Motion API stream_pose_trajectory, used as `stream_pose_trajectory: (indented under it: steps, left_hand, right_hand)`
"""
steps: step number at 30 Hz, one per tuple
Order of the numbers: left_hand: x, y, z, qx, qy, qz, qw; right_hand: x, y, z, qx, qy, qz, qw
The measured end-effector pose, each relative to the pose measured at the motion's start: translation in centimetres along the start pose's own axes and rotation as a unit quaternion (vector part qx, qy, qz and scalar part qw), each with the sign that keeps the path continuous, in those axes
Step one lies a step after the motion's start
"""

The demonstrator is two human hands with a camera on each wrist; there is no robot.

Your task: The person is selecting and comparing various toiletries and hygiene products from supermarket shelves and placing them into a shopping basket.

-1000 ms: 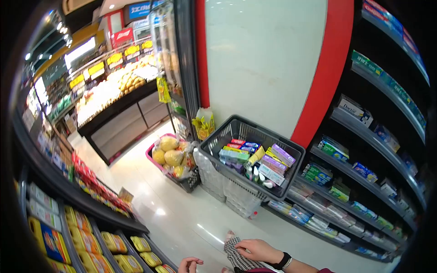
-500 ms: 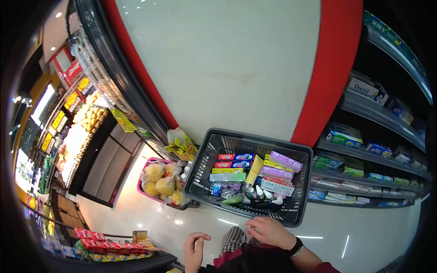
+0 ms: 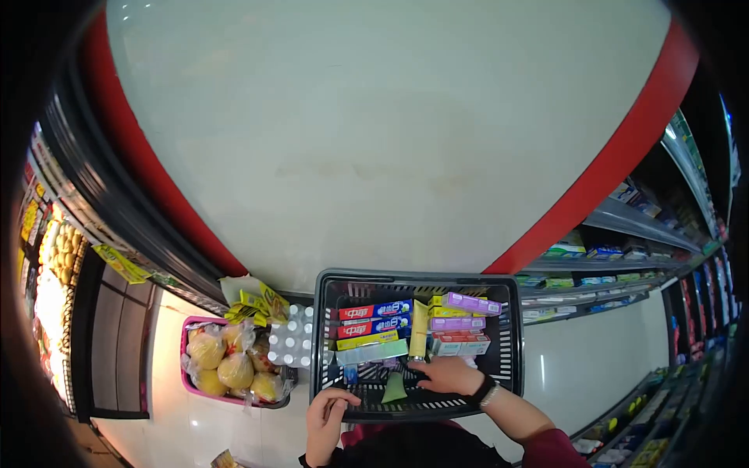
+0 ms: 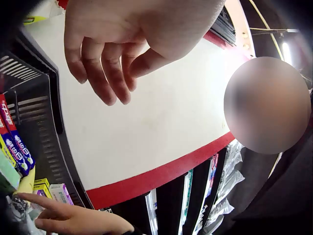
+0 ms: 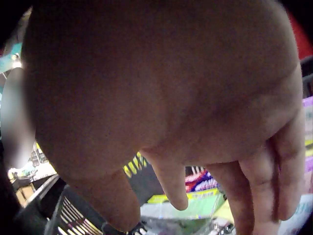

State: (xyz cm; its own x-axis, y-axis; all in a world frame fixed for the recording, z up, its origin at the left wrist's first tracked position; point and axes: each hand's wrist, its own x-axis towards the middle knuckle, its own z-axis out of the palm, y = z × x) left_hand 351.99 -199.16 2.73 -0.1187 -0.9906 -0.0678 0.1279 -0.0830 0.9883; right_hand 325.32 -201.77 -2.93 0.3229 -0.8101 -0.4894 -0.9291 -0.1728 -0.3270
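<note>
A dark grey basket (image 3: 417, 274) holds toothpaste boxes (image 3: 374, 310), a pale green box (image 3: 372, 352), a yellow tube (image 3: 419, 331), purple boxes (image 3: 473, 304) and a green tube (image 3: 394, 388). The right hand (image 3: 451, 376) reaches into it over the lower end of the yellow tube; whether the fingertips touch anything is unclear. In the right wrist view that hand (image 5: 166, 98) has its fingers spread downward, gripping nothing visible. The left hand (image 3: 326, 421) is at the basket's near left rim, fingers loosely bent. The left wrist view shows it (image 4: 132, 39) holding nothing.
Left of the basket stand a pack of white-capped bottles (image 3: 292, 337) and a pink-rimmed basket (image 3: 186, 366) of bagged yellow fruit (image 3: 236, 370). A pale wall panel (image 3: 374, 156) rises behind; shelves (image 3: 601, 269) line the right.
The view has turned and moved closer to the basket. The right hand has gone from the basket's near side to inside it, and the left hand has come to the near rim.
</note>
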Motion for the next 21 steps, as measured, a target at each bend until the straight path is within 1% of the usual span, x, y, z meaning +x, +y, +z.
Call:
stream_pose_trajectory:
  steps: [1, 4, 5, 6, 8, 9, 10, 12, 13, 14, 16, 17, 18, 19, 20, 21]
  left_hand:
    - [0.9, 0.0, -0.5, 0.001, -0.017, -0.01, 1.0]
    - [2.3, 0.3, -2.2, 0.01, -0.029, -0.015, 0.999]
    - [2.3, 0.4, -2.7, 0.002, -0.049, -0.015, 0.999]
    - [2.3, 0.4, -3.2, -0.007, -0.068, -0.015, 0.998]
    - [1.9, -0.1, -4.2, -0.003, -0.07, -0.033, 0.997]
    - [1.8, -0.2, -4.7, 0.005, -0.073, -0.047, 0.996]
    - [1.8, -0.2, -4.8, 0.006, -0.075, -0.046, 0.996]
    - [1.6, -0.3, -4.5, 0.028, -0.066, -0.06, 0.996]
    - [1.5, -0.4, -4.1, 0.03, -0.068, -0.059, 0.996]
    - [1.5, -0.6, -3.5, 0.031, -0.08, -0.059, 0.995]
    - [1.2, -0.3, -2.3, 0.035, -0.093, -0.059, 0.993]
    - [1.2, 0.0, -1.7, 0.06, -0.122, -0.064, 0.989]
    - [1.3, 0.3, -1.0, 0.085, -0.152, -0.069, 0.982]
    - [1.5, 0.5, -0.4, 0.121, -0.2, -0.068, 0.97]
    - [1.6, 0.1, 0.1, 0.123, -0.202, -0.068, 0.969]
    - [1.4, -0.7, 0.4, 0.066, -0.255, -0.09, 0.961]
  right_hand:
    - [1.2, 0.1, 0.5, -0.02, -0.045, 0.003, 0.999]
    - [5.0, 1.0, 1.9, -0.015, -0.076, 0.01, 0.997]
    - [5.7, 1.7, 2.9, 0.018, -0.06, 0.004, 0.998]
    - [5.8, 1.7, 3.5, 0.019, -0.062, 0.006, 0.998]
    - [5.5, 1.9, 4.7, 0.05, -0.068, 0.035, 0.996]
    - [4.9, 1.2, 4.4, 0.032, -0.045, 0.03, 0.998]
    - [4.0, 0.5, 3.5, 0.033, -0.042, 0.031, 0.998]
    - [1.9, -0.1, 1.1, 0.048, 0.032, 0.043, 0.997]
    - [0.8, 0.1, 0.5, 0.072, 0.125, 0.014, 0.99]
    - [-0.3, -0.1, -0.2, 0.073, 0.127, 0.014, 0.989]
    - [-3.4, -1.5, -3.1, 0.155, 0.191, 0.059, 0.968]
    - [-5.0, -2.8, -4.0, 0.169, 0.203, 0.062, 0.963]
    - [-6.2, -3.4, -3.8, 0.205, 0.242, 0.025, 0.948]
    - [-7.5, -4.3, -4.2, 0.237, 0.241, 0.013, 0.941]
    - [-8.6, -5.3, -4.6, 0.27, 0.24, 0.002, 0.932]
    - [-9.5, -6.3, -4.6, 0.314, 0.233, -0.038, 0.92]
